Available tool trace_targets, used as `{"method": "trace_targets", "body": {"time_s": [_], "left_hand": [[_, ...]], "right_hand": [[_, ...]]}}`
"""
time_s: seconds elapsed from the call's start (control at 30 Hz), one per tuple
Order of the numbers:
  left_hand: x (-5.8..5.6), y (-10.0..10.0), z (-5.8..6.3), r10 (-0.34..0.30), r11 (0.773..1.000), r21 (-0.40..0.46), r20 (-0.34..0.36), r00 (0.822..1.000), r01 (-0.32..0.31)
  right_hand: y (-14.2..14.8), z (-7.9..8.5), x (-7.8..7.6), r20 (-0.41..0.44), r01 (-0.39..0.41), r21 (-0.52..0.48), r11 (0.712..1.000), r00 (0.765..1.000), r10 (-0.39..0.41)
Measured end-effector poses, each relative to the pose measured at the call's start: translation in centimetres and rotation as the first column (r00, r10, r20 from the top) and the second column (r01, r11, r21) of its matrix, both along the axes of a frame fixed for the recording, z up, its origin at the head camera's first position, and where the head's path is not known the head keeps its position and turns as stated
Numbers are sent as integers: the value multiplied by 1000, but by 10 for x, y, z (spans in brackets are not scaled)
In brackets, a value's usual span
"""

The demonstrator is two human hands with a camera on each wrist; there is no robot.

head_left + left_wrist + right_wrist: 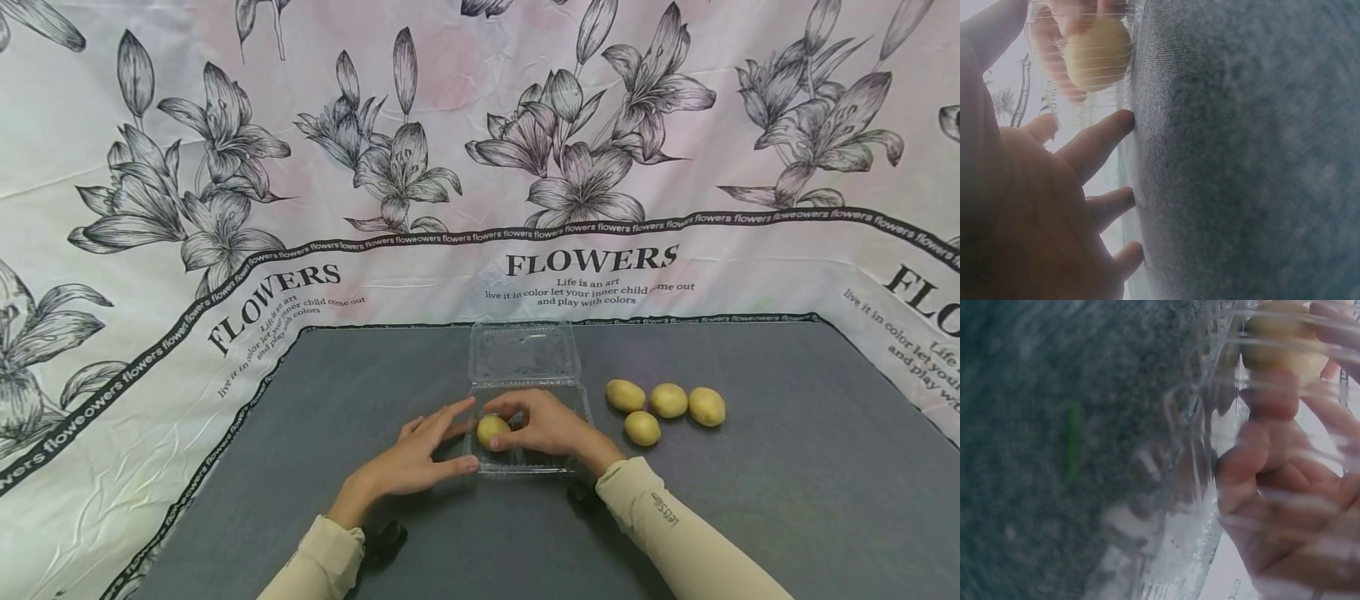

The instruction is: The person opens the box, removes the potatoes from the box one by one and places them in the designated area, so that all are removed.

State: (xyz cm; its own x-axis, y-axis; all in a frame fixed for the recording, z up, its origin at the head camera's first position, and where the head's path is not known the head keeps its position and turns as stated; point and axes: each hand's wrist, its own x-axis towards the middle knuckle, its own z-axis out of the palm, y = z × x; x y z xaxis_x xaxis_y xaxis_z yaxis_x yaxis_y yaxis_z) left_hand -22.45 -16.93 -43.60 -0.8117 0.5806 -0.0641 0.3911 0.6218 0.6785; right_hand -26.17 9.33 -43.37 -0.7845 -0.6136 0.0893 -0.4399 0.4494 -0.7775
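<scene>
A clear plastic clamshell box (525, 469) lies on the grey table, its lid (525, 354) folded back toward the wall. Over the left part of the box, my right hand (547, 423) pinches a lemon (492, 431) between thumb and fingers. That lemon (1099, 56) shows through the ribbed box wall in the left wrist view; in the right wrist view the plastic blurs the lemon (1304, 353) and fingers. Beside the box's left edge is my left hand (408, 458), fingers spread and fairly straight. Whether its fingertips touch the box I cannot tell.
Several loose lemons (669, 401) sit close together on the table (795, 500), right of the box. A white cloth (405, 283) with flower drawings and lettering hangs behind and along the sides.
</scene>
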Motion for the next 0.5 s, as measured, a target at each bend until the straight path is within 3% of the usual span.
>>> {"method": "trace_targets", "body": {"time_s": [0.5], "left_hand": [[1,0,1,-5,1000,-1,-3,1000,5]], "right_hand": [[-1,0,2,48,-71,-6,997,996,72]]}}
